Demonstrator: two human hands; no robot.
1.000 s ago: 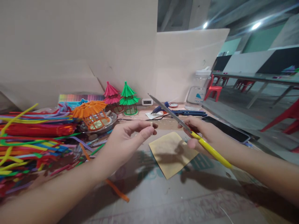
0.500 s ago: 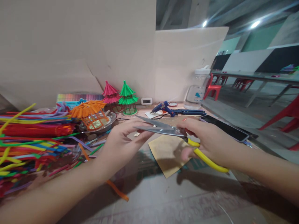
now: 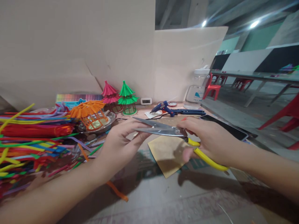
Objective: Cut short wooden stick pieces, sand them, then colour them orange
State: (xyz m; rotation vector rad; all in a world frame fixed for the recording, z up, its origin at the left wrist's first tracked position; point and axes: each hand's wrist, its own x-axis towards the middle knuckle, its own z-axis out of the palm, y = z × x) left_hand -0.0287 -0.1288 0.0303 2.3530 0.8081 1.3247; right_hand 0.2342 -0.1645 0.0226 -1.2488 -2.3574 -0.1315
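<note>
My right hand (image 3: 207, 140) grips yellow-handled scissors (image 3: 163, 129), the blades parted and pointing left. My left hand (image 3: 121, 143) is pinched just at the blade tips, holding a tiny pale piece that I can barely see behind the blades. Both hands hover above a tan paper square (image 3: 167, 155) lying on the table. An orange pipe-cleaner pavilion (image 3: 92, 115) sits in a metal dish (image 3: 109, 123) just beyond my left hand.
A heap of coloured pipe cleaners (image 3: 32, 140) fills the left side. Pink (image 3: 109, 95) and green (image 3: 126, 96) pavilions stand by the cardboard wall. A blue glue gun (image 3: 163, 108), clear jar (image 3: 197, 88) and black phone (image 3: 225, 127) lie to the right. An orange strip (image 3: 116, 191) lies near my left forearm.
The scissors swung down from pointing up-left to lying level, blades now parted at my left fingertips. My left hand stayed pinched in about the same spot.
</note>
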